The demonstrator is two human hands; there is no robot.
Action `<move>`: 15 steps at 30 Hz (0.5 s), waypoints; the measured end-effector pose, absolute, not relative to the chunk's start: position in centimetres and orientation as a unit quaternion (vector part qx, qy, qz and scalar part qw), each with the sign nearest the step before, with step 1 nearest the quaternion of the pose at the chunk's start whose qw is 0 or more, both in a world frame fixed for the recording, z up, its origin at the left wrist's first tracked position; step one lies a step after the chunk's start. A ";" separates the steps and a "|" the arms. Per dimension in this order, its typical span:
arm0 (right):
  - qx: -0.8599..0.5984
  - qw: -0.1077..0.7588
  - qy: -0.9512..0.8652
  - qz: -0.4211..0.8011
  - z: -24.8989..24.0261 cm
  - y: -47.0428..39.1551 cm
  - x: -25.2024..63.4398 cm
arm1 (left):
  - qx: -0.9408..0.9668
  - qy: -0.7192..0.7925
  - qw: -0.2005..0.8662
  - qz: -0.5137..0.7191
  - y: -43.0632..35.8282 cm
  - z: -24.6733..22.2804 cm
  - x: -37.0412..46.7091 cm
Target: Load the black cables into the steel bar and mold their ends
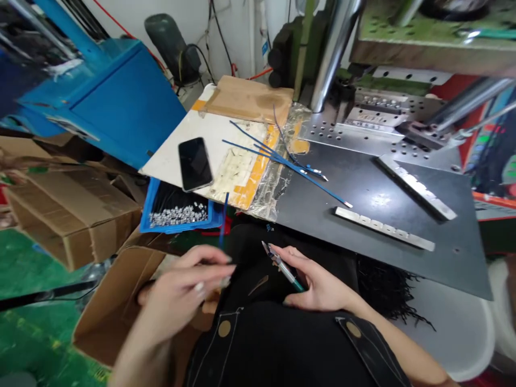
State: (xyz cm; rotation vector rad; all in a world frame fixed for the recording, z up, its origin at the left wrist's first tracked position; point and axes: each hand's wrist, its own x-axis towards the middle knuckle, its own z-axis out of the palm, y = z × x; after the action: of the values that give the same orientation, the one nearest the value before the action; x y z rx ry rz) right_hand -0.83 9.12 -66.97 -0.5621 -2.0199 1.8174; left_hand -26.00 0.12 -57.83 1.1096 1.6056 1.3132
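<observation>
My left hand (pixel 193 282) is smeared by motion, its thumb and fingers pinched together over my lap. A short blue cable (pixel 224 220) rises from behind its fingers, near the table's edge. In my right hand (pixel 310 277) is a pair of small pliers (pixel 285 270) with a silver body and a green handle, tip pointing up and left. Little blue bits (pixel 270 228) lie on my dark clothing beyond the tip. Several blue cables with metal ends (pixel 282 160) are spread on the table ahead of both hands.
Two slotted metal bars (pixel 382 228) lie on the dark plate before a press (pixel 374 115). A phone (pixel 195 164) rests on cardboard at left, above a blue bin of silver-tipped black pieces (pixel 177 215). Cardboard boxes (pixel 76 209) stand left; a white tub (pixel 455 333) sits right.
</observation>
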 end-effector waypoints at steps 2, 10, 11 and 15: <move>-0.203 0.196 -0.753 0.594 -66.3 8.7 -2.2 | 0.433 0.657 0.373 0.492 0.5 -61.8 -25.5; -0.249 0.250 -0.831 0.430 -67.3 7.0 -3.9 | 0.281 0.602 0.458 0.591 1.1 -68.1 -24.5; -0.250 0.251 -0.832 0.428 -67.3 6.9 -3.8 | 0.276 0.592 0.467 0.596 1.2 -67.9 -24.4; -0.239 0.245 -0.823 0.453 -67.1 6.9 -3.7 | 0.268 0.560 0.488 0.613 1.7 -67.4 -24.2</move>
State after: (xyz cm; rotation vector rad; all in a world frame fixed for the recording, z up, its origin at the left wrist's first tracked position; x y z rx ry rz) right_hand -3.75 6.86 -67.11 -0.6535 -2.2480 1.2362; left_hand -24.20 1.66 -67.44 0.6508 1.3620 1.4907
